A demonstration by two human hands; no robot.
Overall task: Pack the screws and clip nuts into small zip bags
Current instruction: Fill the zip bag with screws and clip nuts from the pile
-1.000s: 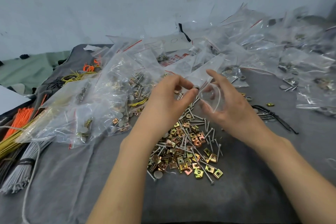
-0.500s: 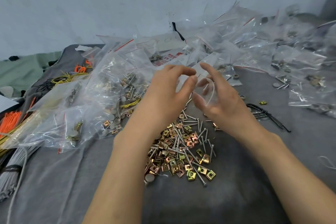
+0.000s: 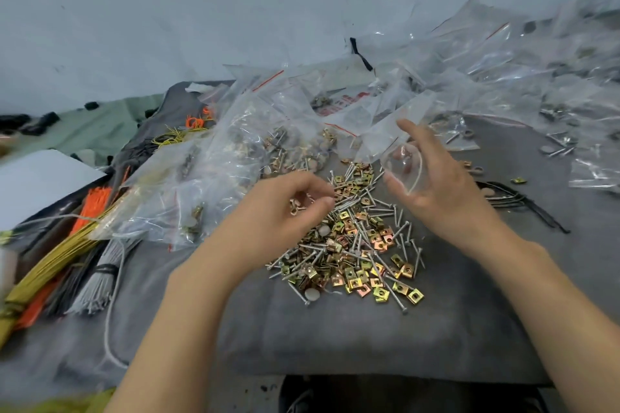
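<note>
A heap of silver screws and gold clip nuts (image 3: 355,245) lies on the grey cloth in the middle. My right hand (image 3: 436,184) holds a small clear zip bag (image 3: 404,166) with its mouth pulled open, just above the heap's far right edge. My left hand (image 3: 285,208) hovers over the heap's left side, fingers curled, pinching a clip nut (image 3: 295,206) and what looks like a screw between thumb and fingertips. The two hands are a short gap apart.
Filled clear bags (image 3: 214,171) pile up at left and more zip bags (image 3: 503,77) spread along the back right. Bundles of orange, yellow and grey cable ties (image 3: 67,245) lie at far left, black ties (image 3: 513,198) at right. A wall stands behind.
My left hand has pulled away from the bag's mouth, down and left to the heap, and now pinches small parts. My right hand still holds the open bag.
</note>
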